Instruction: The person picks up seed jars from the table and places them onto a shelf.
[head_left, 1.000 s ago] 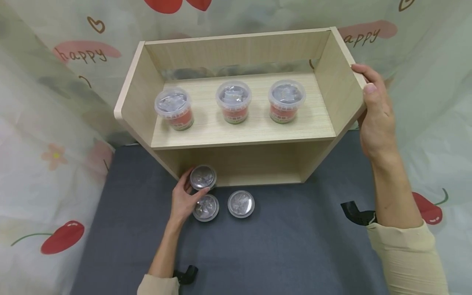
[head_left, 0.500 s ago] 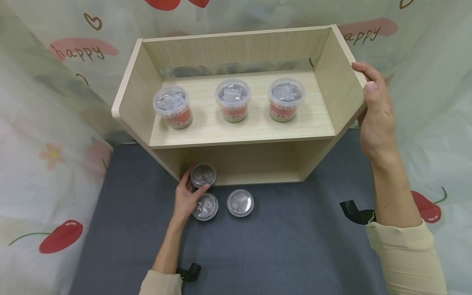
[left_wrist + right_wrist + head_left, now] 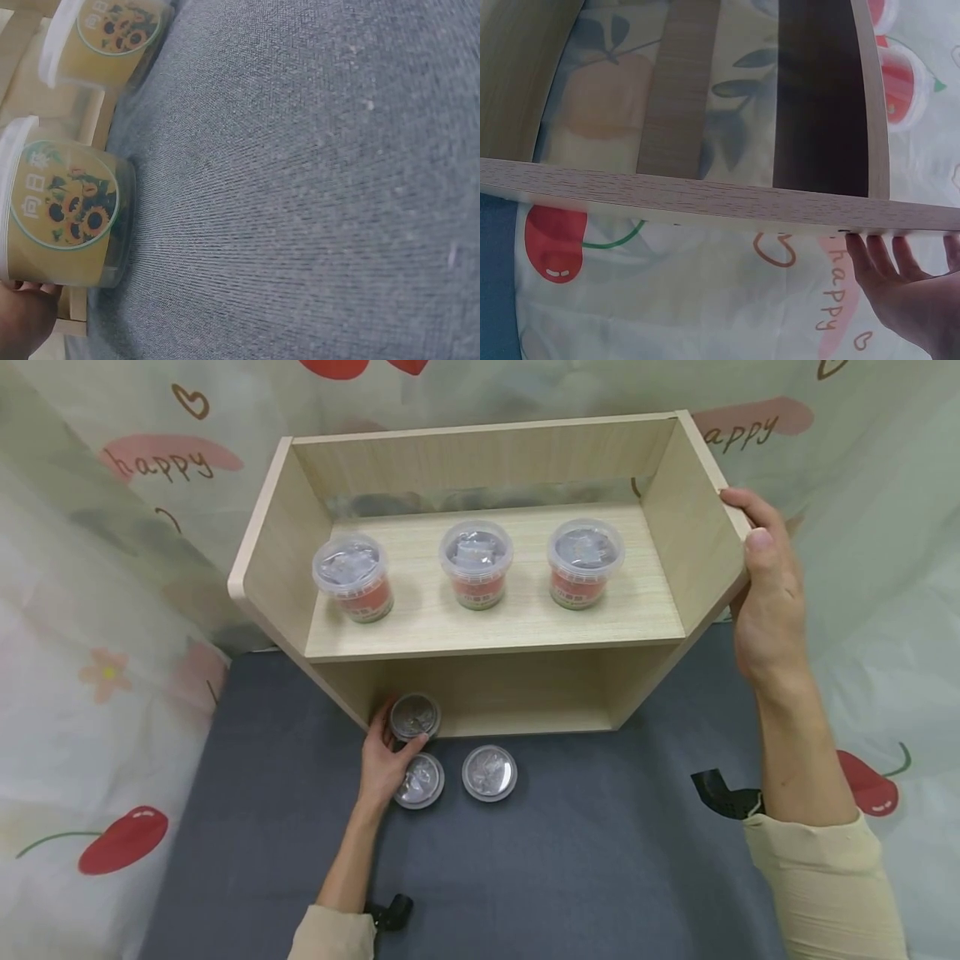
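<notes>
My left hand [image 3: 382, 768] holds a clear-lidded tub [image 3: 415, 717] between thumb and fingers at the front left of the lower shelf. Just in front of that hand stands a second lidded tub [image 3: 420, 781] on the cloth, and a third tub [image 3: 490, 773] is to its right. In the left wrist view, a yellow tub with a sunflower label [image 3: 71, 214] largely hides what the left hand [image 3: 26, 315] grips. My right hand [image 3: 772, 593] grips the right side panel of the pale wooden shelf [image 3: 495, 647], fingers over its edge.
Three tubs with reddish contents stand on the upper shelf: a left one [image 3: 352, 578], a middle one [image 3: 477, 565] and a right one [image 3: 585, 563]. Dark grey cloth [image 3: 562, 860] covers the table. A printed curtain [image 3: 112, 610] hangs behind and at both sides.
The left hand and its tub have shifted very slightly rightward and deeper at the lower shelf. My right hand keeps its grip on the side panel.
</notes>
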A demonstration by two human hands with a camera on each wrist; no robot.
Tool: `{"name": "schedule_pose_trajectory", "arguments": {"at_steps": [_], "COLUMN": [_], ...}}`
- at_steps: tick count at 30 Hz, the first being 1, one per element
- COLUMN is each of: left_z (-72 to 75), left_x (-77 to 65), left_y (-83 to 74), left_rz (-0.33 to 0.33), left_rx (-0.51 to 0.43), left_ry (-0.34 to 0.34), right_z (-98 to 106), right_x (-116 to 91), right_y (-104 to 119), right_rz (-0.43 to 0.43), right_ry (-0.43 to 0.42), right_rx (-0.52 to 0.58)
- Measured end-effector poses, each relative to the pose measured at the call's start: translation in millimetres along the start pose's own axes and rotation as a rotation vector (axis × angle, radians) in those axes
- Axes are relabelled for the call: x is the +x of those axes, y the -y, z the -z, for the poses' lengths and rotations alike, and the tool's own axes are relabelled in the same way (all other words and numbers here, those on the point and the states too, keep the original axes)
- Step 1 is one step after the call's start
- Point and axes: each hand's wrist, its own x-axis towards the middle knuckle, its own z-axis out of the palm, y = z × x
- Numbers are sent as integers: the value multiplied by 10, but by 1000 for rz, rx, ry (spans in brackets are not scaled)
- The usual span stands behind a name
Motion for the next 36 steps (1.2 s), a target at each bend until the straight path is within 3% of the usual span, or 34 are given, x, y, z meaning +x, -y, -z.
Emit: {"name": "schedule_pose_trajectory", "arguments": {"at_steps": [7, 19, 23, 29, 33, 36], "left_z": [-6, -10, -9, 3, 38, 65], "left_x": [37, 44, 14, -62, -112, -154], "left_y": [-2, -68, -82, -71, 36, 123], "left_rz": [-17, -20, -14, -9, -32, -10], "left_rx": [-9, 62, 65, -11, -21, 4], "left_ry": [13, 73, 53, 16, -5, -27], "right_z": [-8, 3, 0, 2, 8, 12], "right_x": [0, -1, -5, -8, -1, 3], "right_y": [-13, -25, -15, -30, -52, -58], "right_rz": [35, 44, 28, 35, 45, 41], "right_ry": [-4, -3, 1, -1, -3, -4], "right_rx": [-29, -37, -37, -35, -32, -24]}}
